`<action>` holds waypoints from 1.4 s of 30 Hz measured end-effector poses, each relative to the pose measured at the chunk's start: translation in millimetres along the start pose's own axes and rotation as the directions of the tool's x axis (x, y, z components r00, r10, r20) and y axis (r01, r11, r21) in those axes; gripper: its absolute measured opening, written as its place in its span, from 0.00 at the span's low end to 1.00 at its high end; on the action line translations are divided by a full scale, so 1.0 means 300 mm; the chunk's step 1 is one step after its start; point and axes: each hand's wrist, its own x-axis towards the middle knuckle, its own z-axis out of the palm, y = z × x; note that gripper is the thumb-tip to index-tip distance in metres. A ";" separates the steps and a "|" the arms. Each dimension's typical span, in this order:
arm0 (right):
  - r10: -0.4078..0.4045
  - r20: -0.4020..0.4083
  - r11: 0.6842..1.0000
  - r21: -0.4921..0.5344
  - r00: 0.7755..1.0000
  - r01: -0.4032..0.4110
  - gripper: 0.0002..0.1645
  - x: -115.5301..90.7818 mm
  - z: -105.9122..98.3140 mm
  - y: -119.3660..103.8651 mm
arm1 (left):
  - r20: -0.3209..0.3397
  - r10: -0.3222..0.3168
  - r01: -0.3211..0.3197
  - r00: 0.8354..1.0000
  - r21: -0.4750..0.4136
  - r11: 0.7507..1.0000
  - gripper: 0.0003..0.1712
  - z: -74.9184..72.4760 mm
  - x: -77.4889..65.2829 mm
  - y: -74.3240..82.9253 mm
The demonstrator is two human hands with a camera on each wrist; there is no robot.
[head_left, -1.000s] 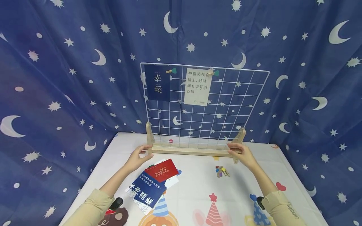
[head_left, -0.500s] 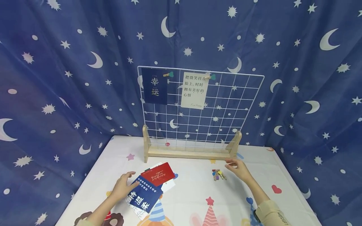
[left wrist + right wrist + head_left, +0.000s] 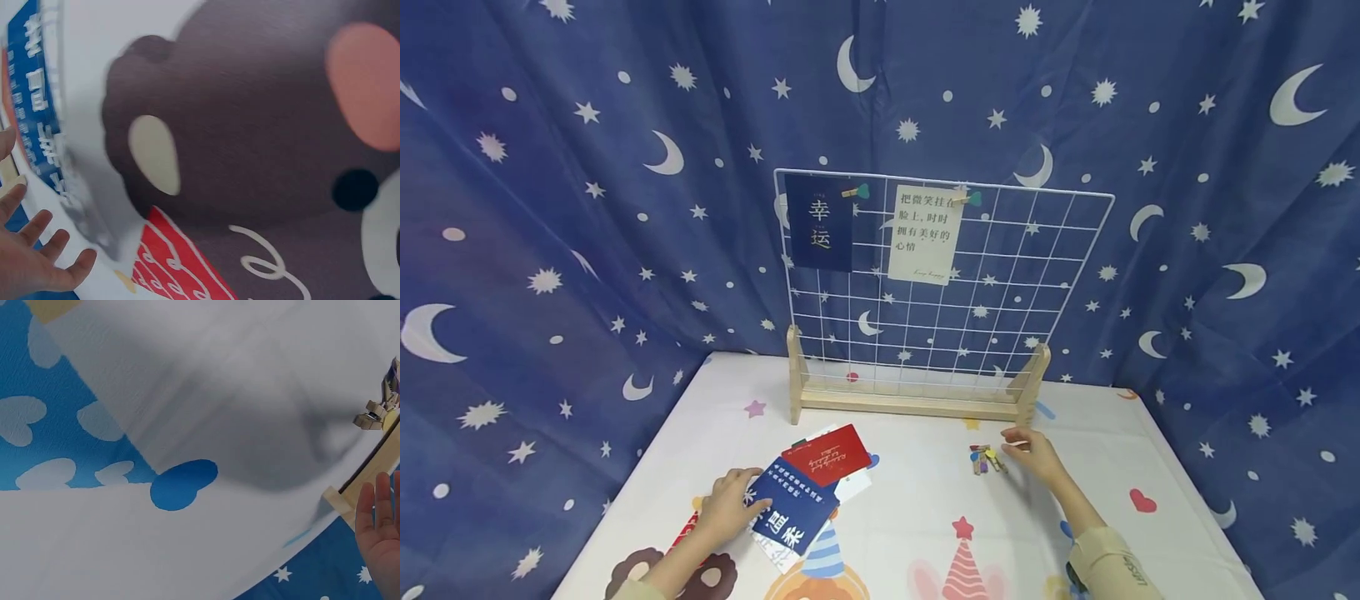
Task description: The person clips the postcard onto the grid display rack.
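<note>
My left hand (image 3: 726, 504) is at the left edge of a pile of cards, its thumb over the top blue card (image 3: 797, 510) with white writing. Whether it touches the card is unclear. In the left wrist view, that hand's fingers (image 3: 53, 244) are spread beside the pile. A red card (image 3: 826, 455) and white cards (image 3: 853, 485) lie under and beside the blue one. My right hand (image 3: 1036, 457), fingers relaxed and holding nothing, hovers just right of several small wooden clothespins (image 3: 987, 460) with coloured tops. In the right wrist view, the clothespins (image 3: 373, 417) are at the right edge.
A white wire grid (image 3: 1037, 190) stands in a wooden base (image 3: 910, 406) at the back. A navy card (image 3: 820, 223) and a cream card (image 3: 923, 237) hang on it from green-heart clothespins. Behind is a starry blue curtain (image 3: 602, 275). A printed white cloth (image 3: 895, 517) covers the table.
Both hands have come away from the grid's base. My left hand has moved down and left to the card pile; my right hand has moved down toward the loose clothespins.
</note>
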 end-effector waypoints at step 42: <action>0.073 0.029 0.996 -0.045 0.997 -0.072 0.13 0.009 0.047 0.023 | 0.163 -0.096 0.076 0.982 0.126 0.989 0.58 0.008 0.026 -0.002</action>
